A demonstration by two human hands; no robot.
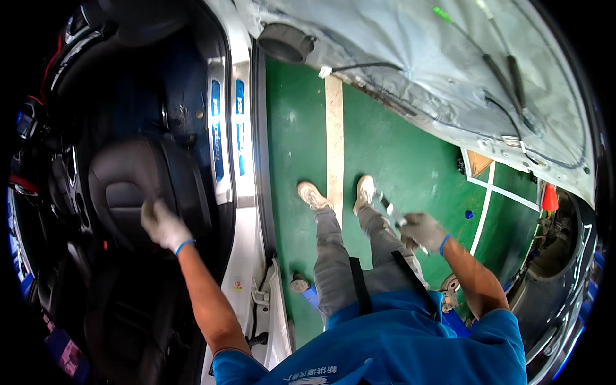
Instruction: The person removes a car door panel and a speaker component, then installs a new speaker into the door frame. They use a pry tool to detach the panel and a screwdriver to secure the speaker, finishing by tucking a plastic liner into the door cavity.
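At four o'clock the right hand (425,234) curls gloved fingers firmly round a slim hand tool (393,211), tip toward ten-thirty, probably for control; near nine, the gloved left hand (165,226) is blurred, seemingly half-curled and without a visible load, over the black car seat (122,173), perhaps for balance, contact unclear; toward one, the untrimmed car door (436,70) stands wide, likely for access.

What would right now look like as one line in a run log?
Left hand: gloved, blurred, by black seat, contact unclear | Right hand: gloved, holding slim tool | Car door: open | Floor: green
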